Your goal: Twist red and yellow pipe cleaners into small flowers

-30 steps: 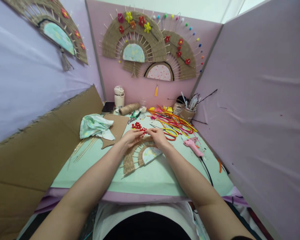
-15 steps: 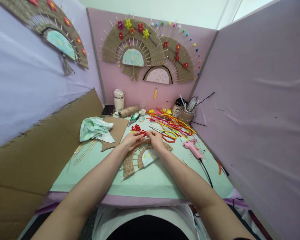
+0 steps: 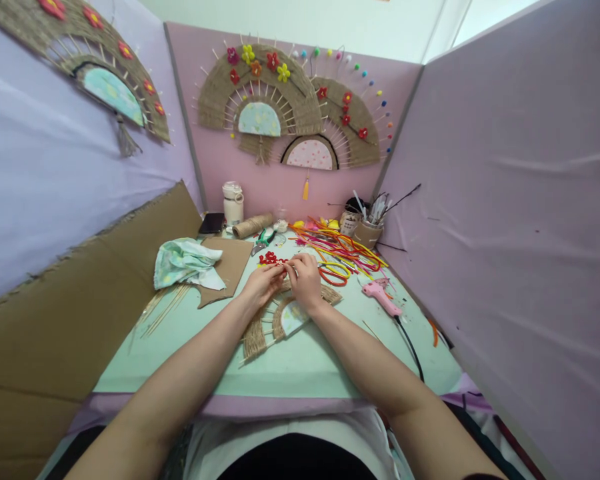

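Observation:
My left hand (image 3: 263,283) and my right hand (image 3: 305,279) meet above a small twine-woven fan (image 3: 255,339). Their closed fingertips pinch a red pipe-cleaner flower (image 3: 283,261), mostly hidden by the fingers. Just behind the left fingers lies a pile of red pipe-cleaner flowers (image 3: 267,257). The fan has a pale patterned half-round centre (image 3: 293,316), partly covered by my right wrist. To the right of my right hand rest scissors (image 3: 336,272) with their blades hidden behind it.
Loose coloured pipe cleaners (image 3: 350,243) spread at the back right, near a pink glue gun (image 3: 381,297) with a black cord. On the left are crumpled cloth (image 3: 183,262), cardboard (image 3: 237,257) and thin sticks (image 3: 167,310). Pliers (image 3: 264,242), a twine roll (image 3: 253,225) and a bottle (image 3: 233,204) stand behind.
My right hand has turned and moved slightly left, its fingers now closer to the left fingertips and covering more of the red flower. The whole view has shifted slightly.

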`<state>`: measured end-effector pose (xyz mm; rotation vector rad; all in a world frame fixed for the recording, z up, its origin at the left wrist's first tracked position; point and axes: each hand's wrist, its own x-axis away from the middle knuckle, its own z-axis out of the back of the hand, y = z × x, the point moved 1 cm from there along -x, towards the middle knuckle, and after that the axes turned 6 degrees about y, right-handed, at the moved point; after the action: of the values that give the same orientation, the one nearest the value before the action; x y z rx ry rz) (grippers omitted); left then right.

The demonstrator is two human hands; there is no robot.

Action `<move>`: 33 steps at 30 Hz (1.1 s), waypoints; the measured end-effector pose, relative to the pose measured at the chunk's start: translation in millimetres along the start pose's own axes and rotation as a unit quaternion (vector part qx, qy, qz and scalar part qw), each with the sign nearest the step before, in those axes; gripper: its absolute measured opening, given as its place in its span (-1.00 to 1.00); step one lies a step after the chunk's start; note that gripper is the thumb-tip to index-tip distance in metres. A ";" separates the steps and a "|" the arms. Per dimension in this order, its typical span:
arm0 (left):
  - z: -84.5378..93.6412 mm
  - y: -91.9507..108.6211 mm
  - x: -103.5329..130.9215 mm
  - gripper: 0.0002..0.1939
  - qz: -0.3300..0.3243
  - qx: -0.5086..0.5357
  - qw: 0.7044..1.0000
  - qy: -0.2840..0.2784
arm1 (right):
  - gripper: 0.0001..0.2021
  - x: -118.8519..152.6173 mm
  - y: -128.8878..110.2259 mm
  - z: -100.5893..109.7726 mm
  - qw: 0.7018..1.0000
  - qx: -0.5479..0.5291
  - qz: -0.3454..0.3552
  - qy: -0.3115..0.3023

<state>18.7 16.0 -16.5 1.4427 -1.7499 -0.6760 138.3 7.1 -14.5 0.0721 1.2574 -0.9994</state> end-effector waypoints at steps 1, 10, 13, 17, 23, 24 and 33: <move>0.1 1.0 0.3 -0.92 -0.001 0.009 1.000 0.009 | -0.81 0.4 -1.0 0.1 0.999 0.026 0.019 -0.006; -2.8 2.4 2.6 -0.86 -0.002 0.083 0.996 0.020 | -0.80 -1.4 -2.1 3.6 0.996 0.060 0.068 0.002; -5.3 2.8 4.7 -0.84 0.020 0.111 0.993 0.019 | -0.80 -0.8 -1.3 3.8 0.999 -0.005 0.036 0.016; -4.9 2.8 5.5 -0.81 0.036 0.108 0.993 0.031 | -0.80 -0.4 2.4 1.6 0.994 -0.104 -0.038 -0.008; 0.8 0.1 0.9 -0.83 0.045 0.009 0.999 -0.003 | -0.80 -3.6 11.5 2.3 0.979 -0.137 -0.146 -0.050; 1.5 0.0 0.3 -0.84 0.052 -0.003 0.999 -0.003 | -0.80 -4.0 12.4 2.8 0.977 -0.138 -0.153 -0.053; 1.6 2.5 1.8 -0.85 0.073 -0.011 0.997 -0.011 | -0.79 -1.2 12.1 1.4 0.986 -0.101 -0.119 -0.054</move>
<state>15.8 14.7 -15.0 1.2821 -1.8398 -0.6330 147.4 14.2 -18.6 -0.2933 1.2809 -1.0586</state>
